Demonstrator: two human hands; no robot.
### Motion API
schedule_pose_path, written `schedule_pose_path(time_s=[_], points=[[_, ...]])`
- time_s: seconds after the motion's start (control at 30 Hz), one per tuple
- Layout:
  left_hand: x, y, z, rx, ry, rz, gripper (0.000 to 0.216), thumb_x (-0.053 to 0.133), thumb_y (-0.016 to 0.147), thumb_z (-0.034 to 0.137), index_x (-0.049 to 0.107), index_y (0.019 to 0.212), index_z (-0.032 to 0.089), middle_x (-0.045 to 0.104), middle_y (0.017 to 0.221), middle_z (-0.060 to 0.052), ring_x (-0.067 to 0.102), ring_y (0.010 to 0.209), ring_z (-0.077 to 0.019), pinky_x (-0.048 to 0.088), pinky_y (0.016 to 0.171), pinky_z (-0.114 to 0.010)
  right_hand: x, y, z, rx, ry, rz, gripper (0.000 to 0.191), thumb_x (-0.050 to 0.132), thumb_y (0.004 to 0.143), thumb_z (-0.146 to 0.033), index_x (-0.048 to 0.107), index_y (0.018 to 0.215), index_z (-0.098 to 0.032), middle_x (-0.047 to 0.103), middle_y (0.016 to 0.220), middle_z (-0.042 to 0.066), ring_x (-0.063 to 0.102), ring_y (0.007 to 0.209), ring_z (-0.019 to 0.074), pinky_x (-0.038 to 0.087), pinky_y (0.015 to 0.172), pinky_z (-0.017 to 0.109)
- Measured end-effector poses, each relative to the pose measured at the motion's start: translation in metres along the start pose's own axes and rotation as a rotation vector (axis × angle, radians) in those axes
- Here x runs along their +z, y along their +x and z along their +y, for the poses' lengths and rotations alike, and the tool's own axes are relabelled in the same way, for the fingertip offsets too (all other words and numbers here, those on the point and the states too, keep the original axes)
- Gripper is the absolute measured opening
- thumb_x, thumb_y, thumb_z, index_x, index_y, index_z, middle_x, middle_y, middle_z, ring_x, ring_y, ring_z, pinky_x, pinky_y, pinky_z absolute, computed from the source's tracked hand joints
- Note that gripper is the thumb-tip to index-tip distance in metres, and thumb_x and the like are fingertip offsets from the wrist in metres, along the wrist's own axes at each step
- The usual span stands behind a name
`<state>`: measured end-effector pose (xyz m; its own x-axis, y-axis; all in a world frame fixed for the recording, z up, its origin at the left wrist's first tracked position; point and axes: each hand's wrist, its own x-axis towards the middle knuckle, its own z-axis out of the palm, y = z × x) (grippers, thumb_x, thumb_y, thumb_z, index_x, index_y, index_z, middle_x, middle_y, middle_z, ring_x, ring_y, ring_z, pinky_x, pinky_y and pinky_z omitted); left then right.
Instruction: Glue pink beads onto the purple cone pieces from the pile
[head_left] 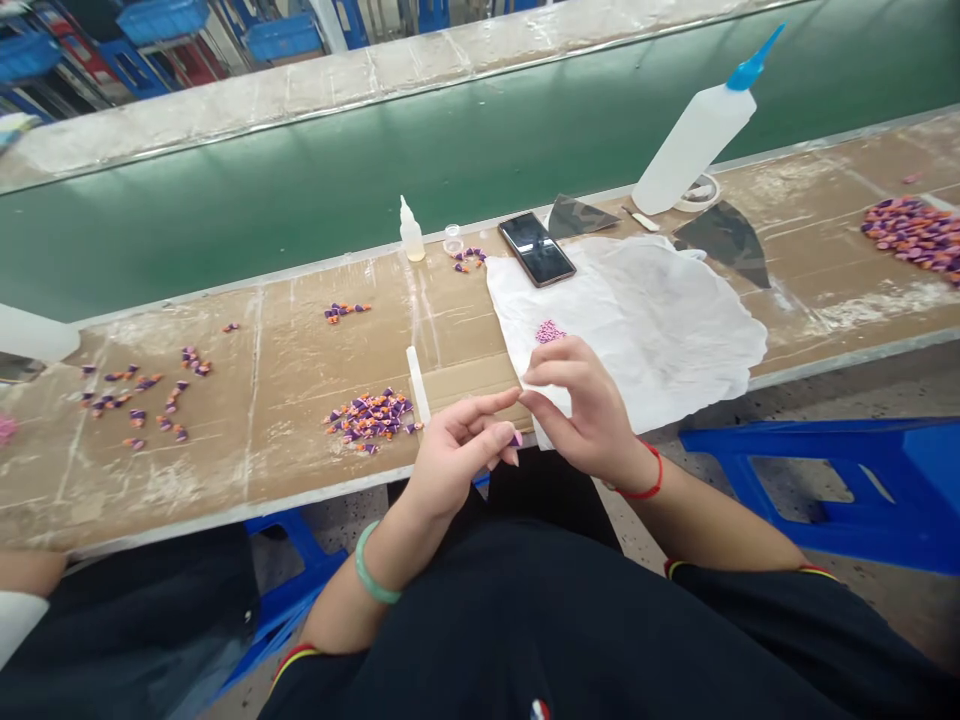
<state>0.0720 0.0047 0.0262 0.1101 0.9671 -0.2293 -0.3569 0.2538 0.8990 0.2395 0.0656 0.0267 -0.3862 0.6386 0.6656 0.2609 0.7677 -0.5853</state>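
Close to the table's front edge, my left hand (459, 442) is closed, its thumb and fingers pinching a small purple and pink piece (516, 439). The left index finger stretches out to meet the fingertips of my right hand (581, 405). My right thumb and index finger come together at that fingertip; anything between them is too small to make out. Left of my hands lies a pile of purple and orange pieces (369, 416), with a flat white stick (418, 386) beside it. Just beyond my right hand, tiny pink bits (550, 331) form a heap on a white cloth (637, 310).
A phone (537, 248) rests on the cloth's far edge. Behind stand a small dropper bottle (411, 232) and a tilted large white bottle (694, 145). More pieces (915, 235) are heaped at right. Blue stools (825, 490) flank me, and another person's arm (30, 573) shows at left.
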Motion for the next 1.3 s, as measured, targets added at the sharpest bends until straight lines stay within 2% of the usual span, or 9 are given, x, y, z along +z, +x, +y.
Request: schedule_pose_path(time_s=[0.13,0.2,0.33,0.47,0.63,0.8,0.97,1.1,1.3], points=[[0.001,0.000,0.005,-0.122,-0.155,-0.016,0.045,0.092,0.056,0.050,0.075,0.081,0.017,0.065,0.057,0.001,0.051,0.043,-0.0065,0.030,0.041,-0.020,-0.006,0.001,0.004,-0.150,0.007,-0.031,0.032,0.060,0.088,-0.009,0.071,0.096,-0.038,0.068,0.114,0.004,0.061,0.107,0.0272,0.051,0.090,0.051],[0.002,0.000,0.006,-0.134,-0.183,-0.025,0.043,0.093,0.054,0.049,0.075,0.077,0.017,0.063,0.056,0.001,0.051,0.042,-0.0059,0.029,0.040,-0.020,-0.004,-0.001,0.002,-0.120,0.065,0.013,0.029,0.063,0.088,-0.010,0.071,0.093,-0.037,0.070,0.114,0.003,0.061,0.114,0.0286,0.049,0.097,0.053],[0.004,0.000,0.009,-0.030,-0.071,0.016,0.035,0.089,0.062,0.045,0.077,0.080,0.017,0.066,0.061,0.000,0.053,0.044,-0.0075,0.033,0.041,-0.021,0.008,-0.008,-0.009,0.291,0.408,0.036,0.008,0.065,0.092,-0.027,0.067,0.085,-0.028,0.069,0.120,0.006,0.061,0.118,0.0277,0.052,0.098,0.050],[0.007,-0.002,0.016,0.210,0.173,0.097,0.016,0.080,0.075,0.031,0.077,0.083,0.017,0.068,0.061,0.000,0.061,0.053,-0.0113,0.047,0.052,-0.023,0.018,-0.009,-0.020,0.746,0.845,0.036,0.019,0.073,0.086,-0.039,0.065,0.080,-0.023,0.067,0.127,0.006,0.065,0.108,0.0224,0.055,0.092,0.041],[0.011,-0.005,0.023,0.377,0.491,0.164,0.011,0.068,0.083,0.023,0.074,0.076,0.017,0.069,0.062,-0.001,0.061,0.055,-0.0128,0.048,0.053,-0.024,0.020,-0.007,-0.028,0.896,1.019,0.083,0.018,0.080,0.077,-0.034,0.067,0.074,-0.021,0.067,0.120,0.005,0.064,0.099,0.0183,0.054,0.090,0.035],[0.012,-0.004,0.022,0.457,0.671,0.239,0.012,0.065,0.081,0.019,0.070,0.071,0.018,0.064,0.059,0.000,0.051,0.050,-0.0102,0.040,0.049,-0.023,0.022,-0.008,-0.028,0.840,0.928,0.078,0.018,0.076,0.080,-0.035,0.065,0.076,-0.021,0.066,0.110,0.005,0.064,0.095,0.0175,0.054,0.090,0.035],[0.007,-0.002,0.023,0.288,0.471,0.178,0.013,0.069,0.078,0.026,0.066,0.069,0.018,0.059,0.053,0.002,0.051,0.047,-0.0101,0.041,0.047,-0.022,0.009,0.000,-0.026,0.632,0.646,-0.045,0.006,0.063,0.087,-0.027,0.065,0.085,-0.021,0.066,0.089,0.003,0.062,0.082,0.0165,0.053,0.076,0.031],[0.004,-0.004,0.029,0.206,0.383,0.113,0.014,0.071,0.074,0.027,0.065,0.068,0.017,0.059,0.053,0.002,0.052,0.047,-0.0101,0.041,0.047,-0.021,-0.006,0.012,-0.026,0.416,0.316,-0.162,0.011,0.058,0.085,-0.020,0.058,0.074,-0.021,0.060,0.070,-0.001,0.052,0.064,0.0131,0.045,0.062,0.028],[0.002,-0.005,0.028,0.192,0.464,0.087,0.011,0.070,0.072,0.025,0.064,0.067,0.017,0.059,0.054,0.002,0.049,0.048,-0.0092,0.036,0.046,-0.022,-0.008,0.014,-0.028,0.330,0.225,-0.254,0.011,0.057,0.081,-0.018,0.056,0.070,-0.021,0.059,0.064,-0.002,0.050,0.059,0.0121,0.041,0.057,0.026]])
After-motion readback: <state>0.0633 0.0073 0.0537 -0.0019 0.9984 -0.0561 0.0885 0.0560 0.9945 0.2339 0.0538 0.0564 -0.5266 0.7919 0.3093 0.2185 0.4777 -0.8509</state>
